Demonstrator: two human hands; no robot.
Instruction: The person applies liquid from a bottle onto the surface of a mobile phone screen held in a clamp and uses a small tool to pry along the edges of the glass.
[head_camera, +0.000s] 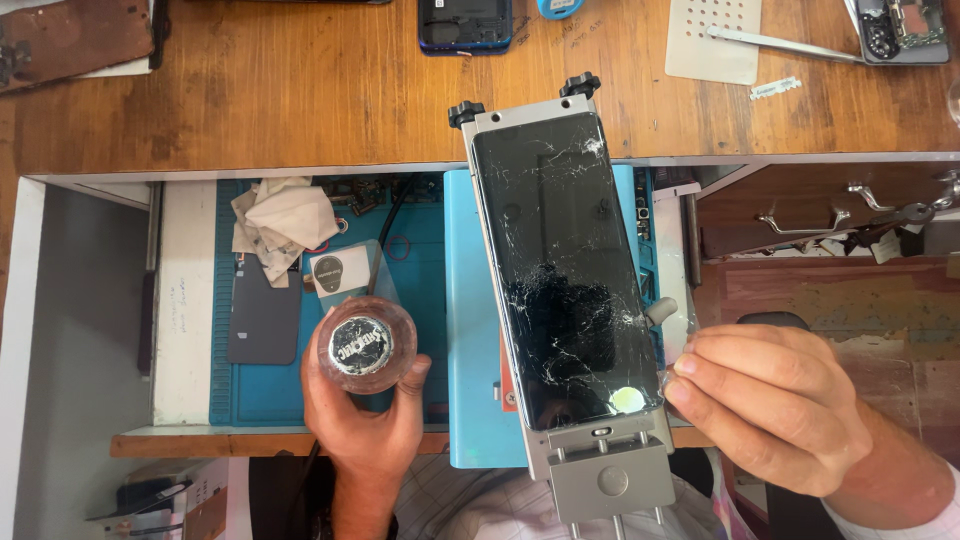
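At the centre of the frame, the cracked phone (563, 270) lies clamped in a grey metal jig (600, 470) over the blue mat (420, 300), below the wooden table (300, 100). At lower left the left hand (365, 420) has its grip closed around a small clear bottle (364, 346), held upright; at lower right the right hand (775, 405), curled, pinches a thin clear film (672, 345) at the phone's edge. I judge the broken glass could cut the fingers or splinter further if the film is pulled hard, and the bottle could spill if tilted

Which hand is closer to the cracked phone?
Right. The right hand touches the cracked phone at its lower right edge; the left hand holds a clear bottle off to its left.
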